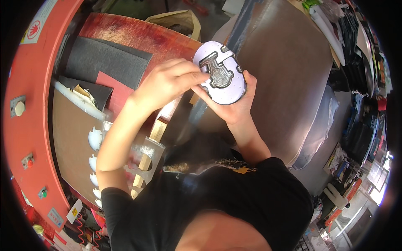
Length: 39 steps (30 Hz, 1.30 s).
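Note:
An oval die-like block has a pale lilac face, a dark rim and a dark-edged shaped recess in its middle. From below and the right, my right hand grips it, tilting its face up toward me. The fingers of my left hand are pinched together at the left edge of the recess. Whatever lies between those fingertips, if anything, is too small to make out.
A red machine frame with buttons stands at left. Beside it lie a dark grey sheet, a red sheet and a brown board. A large brown sheet surface spreads at right. Beyond the red surface sits an open sack.

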Each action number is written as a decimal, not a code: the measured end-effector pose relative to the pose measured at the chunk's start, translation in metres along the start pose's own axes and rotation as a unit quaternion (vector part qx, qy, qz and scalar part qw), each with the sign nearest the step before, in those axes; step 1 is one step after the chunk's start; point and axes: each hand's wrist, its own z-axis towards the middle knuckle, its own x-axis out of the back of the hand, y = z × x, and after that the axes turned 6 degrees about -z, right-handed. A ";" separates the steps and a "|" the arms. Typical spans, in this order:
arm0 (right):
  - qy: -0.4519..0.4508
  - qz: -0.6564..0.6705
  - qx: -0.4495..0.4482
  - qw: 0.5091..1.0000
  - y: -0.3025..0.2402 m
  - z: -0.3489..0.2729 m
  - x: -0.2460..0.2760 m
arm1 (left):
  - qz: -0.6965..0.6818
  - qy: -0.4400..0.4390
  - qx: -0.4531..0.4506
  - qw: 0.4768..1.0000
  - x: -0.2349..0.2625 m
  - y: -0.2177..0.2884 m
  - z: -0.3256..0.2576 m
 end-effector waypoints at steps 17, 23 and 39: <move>0.001 -0.065 0.008 0.998 0.009 0.003 -0.001 | 0.095 -0.004 -0.087 0.992 -0.004 0.007 -0.002; -0.022 -0.044 -0.003 0.999 0.006 0.003 -0.006 | -0.009 0.243 0.125 0.962 0.002 0.004 -0.001; -0.008 -0.028 0.017 0.999 -0.012 -0.001 0.001 | -0.541 0.149 0.379 0.736 -0.018 0.005 0.013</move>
